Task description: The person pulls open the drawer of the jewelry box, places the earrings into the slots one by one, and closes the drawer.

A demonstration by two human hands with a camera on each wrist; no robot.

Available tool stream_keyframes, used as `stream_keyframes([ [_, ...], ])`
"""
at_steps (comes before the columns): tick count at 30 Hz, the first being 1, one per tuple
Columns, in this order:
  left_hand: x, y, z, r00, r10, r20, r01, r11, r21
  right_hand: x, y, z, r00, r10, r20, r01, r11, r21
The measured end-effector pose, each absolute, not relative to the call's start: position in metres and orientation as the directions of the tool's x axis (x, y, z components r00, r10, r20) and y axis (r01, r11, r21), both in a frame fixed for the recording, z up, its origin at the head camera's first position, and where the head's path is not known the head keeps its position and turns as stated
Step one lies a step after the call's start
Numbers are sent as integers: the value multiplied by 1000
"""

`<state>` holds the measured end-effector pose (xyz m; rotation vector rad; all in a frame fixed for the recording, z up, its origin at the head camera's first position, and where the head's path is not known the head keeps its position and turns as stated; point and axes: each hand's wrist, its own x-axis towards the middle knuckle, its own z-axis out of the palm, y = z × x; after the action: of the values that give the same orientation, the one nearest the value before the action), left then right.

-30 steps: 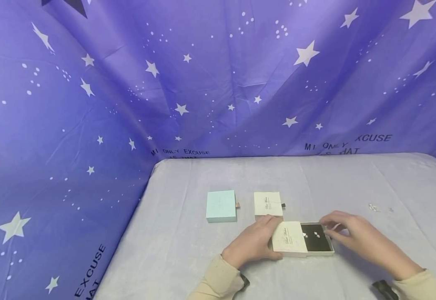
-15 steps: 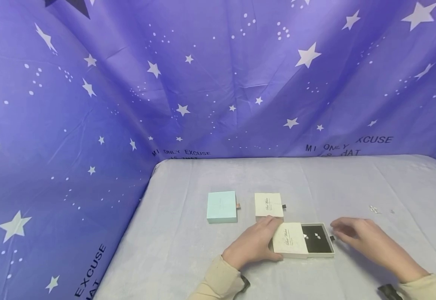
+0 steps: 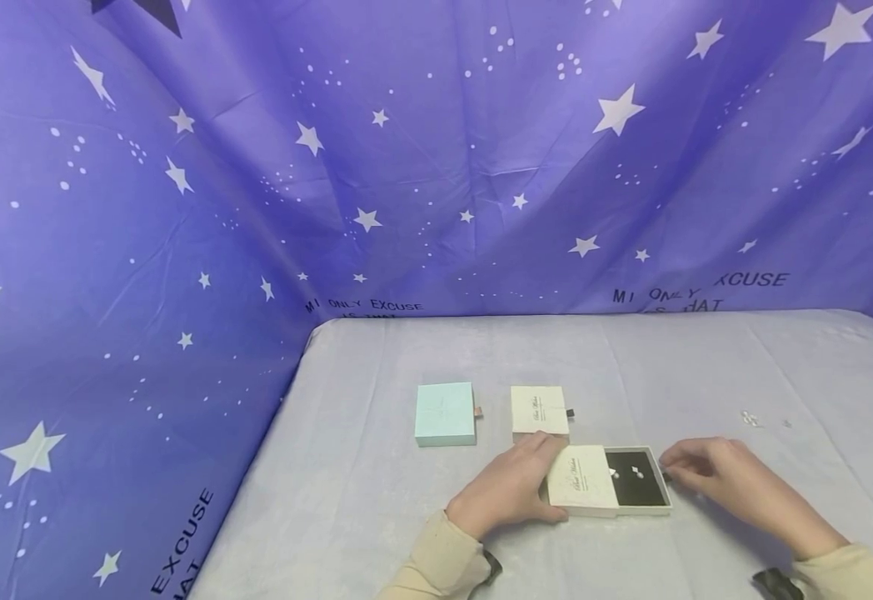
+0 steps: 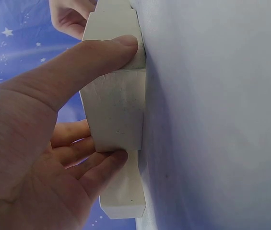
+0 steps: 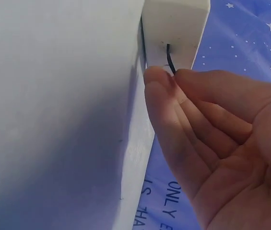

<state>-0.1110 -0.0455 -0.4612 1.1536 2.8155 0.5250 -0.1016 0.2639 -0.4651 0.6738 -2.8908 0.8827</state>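
Purple star-printed backdrop behind a grey-covered table. On it, between the hands: one cream box, drawer partly out, two small ornaments on black insert. Left hand: grips the outer case. Right hand: pinches black tab. Just behind: second cream box; farther left, mint box.

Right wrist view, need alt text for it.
A person's right hand pinches a thin black pull tab on the end of a cream box. Pale cloth fills the left side; a purple-blue star-print backdrop shows at right.
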Motion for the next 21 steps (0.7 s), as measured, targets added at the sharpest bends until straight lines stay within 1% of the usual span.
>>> stream_keyframes([
  [4, -111, -45, -461, -723, 687, 74, 668, 668, 327, -102, 263, -464, -909, -399, 119, -390, 714, -581],
  [11, -110, -45, -461, -722, 688, 71, 668, 668, 328, -105, 262, -464, -913, -398, 83, -361, 699, -617],
  [16, -111, -46, -461, -722, 688, 69, 666, 666, 335, -107, 264, -464, -907, -420, 23, -319, 652, -688],
  [19, -111, -45, -461, -724, 687, 70, 665, 666, 338, -108, 264, -464, -903, -430, 17, -315, 633, -708],
  [21, -111, -45, -460, -724, 686, 70, 665, 666, 338, -109, 262, -463, -899, -436, 35, -329, 622, -710],
])
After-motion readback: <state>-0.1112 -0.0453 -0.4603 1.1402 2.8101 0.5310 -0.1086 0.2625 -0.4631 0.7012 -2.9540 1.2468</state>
